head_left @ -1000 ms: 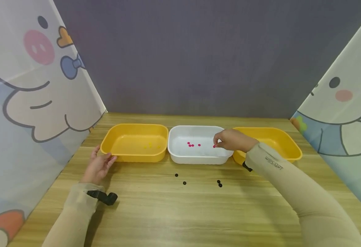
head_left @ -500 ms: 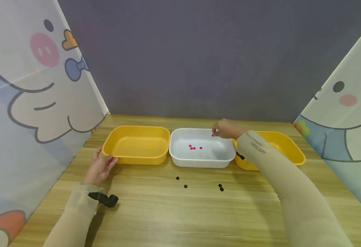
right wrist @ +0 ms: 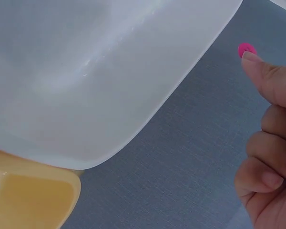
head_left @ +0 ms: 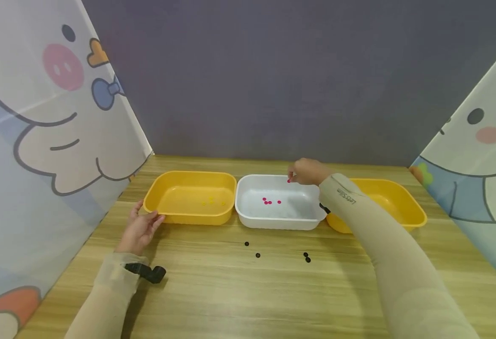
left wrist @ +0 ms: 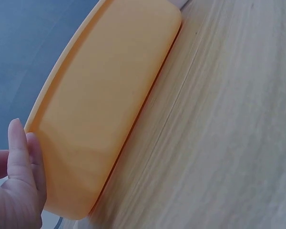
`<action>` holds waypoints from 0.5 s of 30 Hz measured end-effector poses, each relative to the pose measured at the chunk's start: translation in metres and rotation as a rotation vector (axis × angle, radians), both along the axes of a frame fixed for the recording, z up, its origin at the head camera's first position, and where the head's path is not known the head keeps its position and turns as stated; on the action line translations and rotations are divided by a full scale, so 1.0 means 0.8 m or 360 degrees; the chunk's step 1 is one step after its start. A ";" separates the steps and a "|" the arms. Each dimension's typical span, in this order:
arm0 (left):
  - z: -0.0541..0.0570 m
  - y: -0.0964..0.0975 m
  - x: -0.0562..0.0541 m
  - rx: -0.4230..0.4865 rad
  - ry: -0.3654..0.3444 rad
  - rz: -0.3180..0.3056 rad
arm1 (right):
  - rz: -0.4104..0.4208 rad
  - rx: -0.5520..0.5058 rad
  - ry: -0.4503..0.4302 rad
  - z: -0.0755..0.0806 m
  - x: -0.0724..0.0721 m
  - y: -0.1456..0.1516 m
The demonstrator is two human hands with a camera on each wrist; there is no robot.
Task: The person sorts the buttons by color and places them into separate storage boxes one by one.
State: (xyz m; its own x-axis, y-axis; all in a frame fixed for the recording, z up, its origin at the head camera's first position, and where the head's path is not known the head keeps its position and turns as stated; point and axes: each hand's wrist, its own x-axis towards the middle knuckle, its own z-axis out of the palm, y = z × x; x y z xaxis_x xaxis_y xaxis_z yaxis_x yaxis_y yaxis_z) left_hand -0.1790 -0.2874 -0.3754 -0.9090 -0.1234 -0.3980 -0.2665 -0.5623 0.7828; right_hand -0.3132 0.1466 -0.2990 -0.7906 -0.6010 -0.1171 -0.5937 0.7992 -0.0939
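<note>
My right hand (head_left: 309, 171) pinches a small pink button (right wrist: 247, 49) between thumb and forefinger, above the back part of the white tray (head_left: 279, 223). In the right wrist view the other fingers are curled toward the palm. Several pink buttons (head_left: 267, 202) lie on the white tray's floor. My left hand (head_left: 139, 230) touches the front left corner of the left yellow tray (head_left: 197, 219). The left wrist view has its extended fingers (left wrist: 20, 157) against the tray's outer wall. Several yellow buttons (head_left: 211, 201) lie inside that tray.
Another yellow tray (head_left: 400, 200), partly covered by the right forearm, stands right of the white one. Several black buttons (head_left: 258, 255) lie on the wooden table (head_left: 231, 296) in front of the trays. A grey panel (head_left: 248, 80) rises behind; printed panels stand at both sides.
My right hand has lifted the pink button from the white tray's right part and moved it back and slightly left. My left hand stays at the yellow tray. The head view has shifted slightly.
</note>
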 end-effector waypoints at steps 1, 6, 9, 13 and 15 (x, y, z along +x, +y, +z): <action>-0.001 0.001 0.000 -0.0005 0.0006 0.0001 | 0.0005 0.0005 -0.0003 -0.001 -0.001 0.000; -0.003 0.001 -0.001 -0.0014 0.0031 -0.0011 | -0.0027 0.0013 -0.0037 -0.006 -0.005 0.001; -0.003 0.000 0.000 -0.0009 0.0028 -0.0009 | -0.0008 0.0006 -0.0048 -0.009 -0.009 0.000; -0.002 0.000 0.000 -0.0005 0.0011 0.0006 | 0.0015 0.0035 -0.0105 -0.018 -0.022 -0.002; -0.001 0.000 -0.001 -0.0019 0.0014 0.0003 | 0.0011 0.0073 -0.0146 -0.025 -0.028 -0.003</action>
State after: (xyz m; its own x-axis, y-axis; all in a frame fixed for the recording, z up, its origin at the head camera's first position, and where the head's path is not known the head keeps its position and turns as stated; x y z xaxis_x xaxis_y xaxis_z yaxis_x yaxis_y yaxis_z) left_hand -0.1796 -0.2875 -0.3759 -0.9121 -0.1297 -0.3888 -0.2588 -0.5534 0.7917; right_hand -0.3355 0.1443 -0.3188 -0.7713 -0.5986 -0.2164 -0.5895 0.8000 -0.1117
